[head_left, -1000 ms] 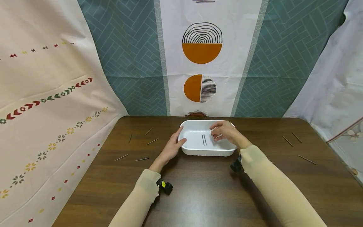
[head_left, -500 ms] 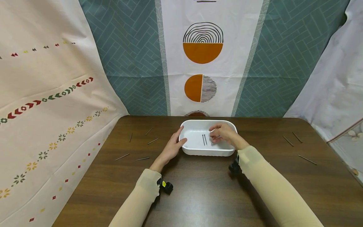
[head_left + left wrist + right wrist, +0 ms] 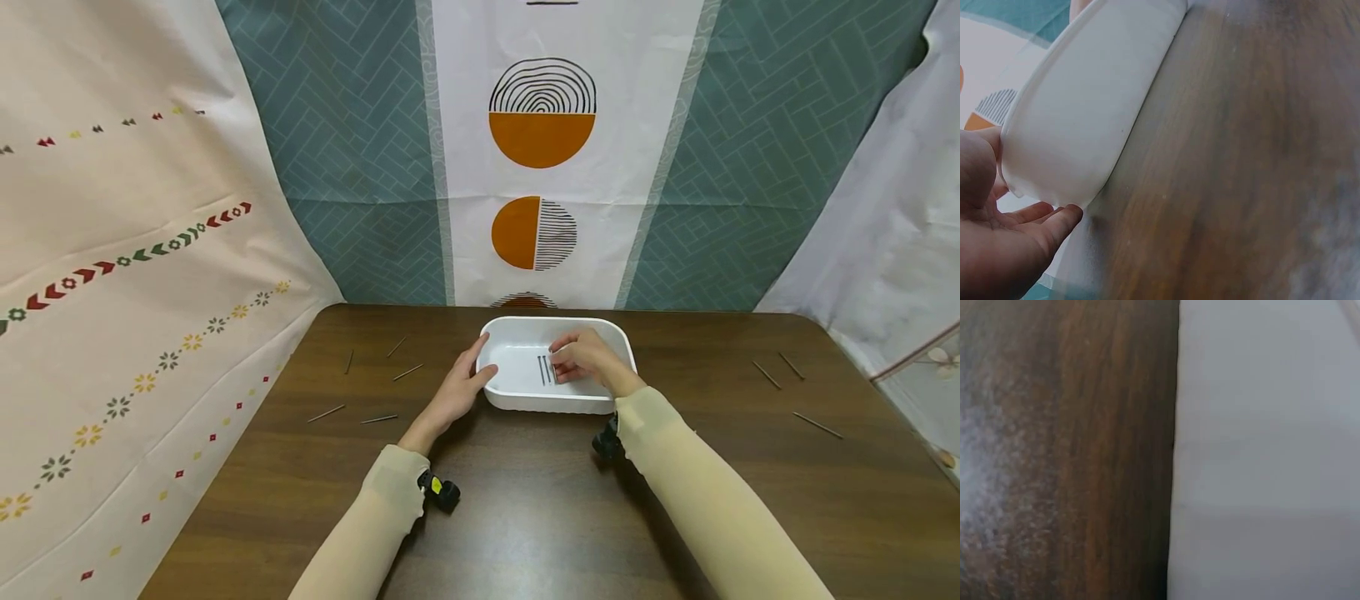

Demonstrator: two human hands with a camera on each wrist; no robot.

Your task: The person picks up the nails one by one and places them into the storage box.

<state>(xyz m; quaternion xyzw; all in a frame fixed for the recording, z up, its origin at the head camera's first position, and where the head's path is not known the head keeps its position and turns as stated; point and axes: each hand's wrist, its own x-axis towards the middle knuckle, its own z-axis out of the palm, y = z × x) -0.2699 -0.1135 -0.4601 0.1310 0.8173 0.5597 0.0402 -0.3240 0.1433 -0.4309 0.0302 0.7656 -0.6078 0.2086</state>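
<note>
Right hand [image 3: 585, 360] sits inside the white tray [image 3: 517, 398], fingers curled over the nails [image 3: 544, 369]; actual grip hidden. Left hand [image 3: 459, 390], relaxed, touches the tray's left rim. Bare worktop [image 3: 540, 500] lies nearer.

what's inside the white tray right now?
In the white tray, thin dark nails lie side by side on the floor. The right hand reaches in beside them, fingers curled, covering the tray's right part; what it holds or hides cannot be seen. The left hand touches the outer wall.
</note>
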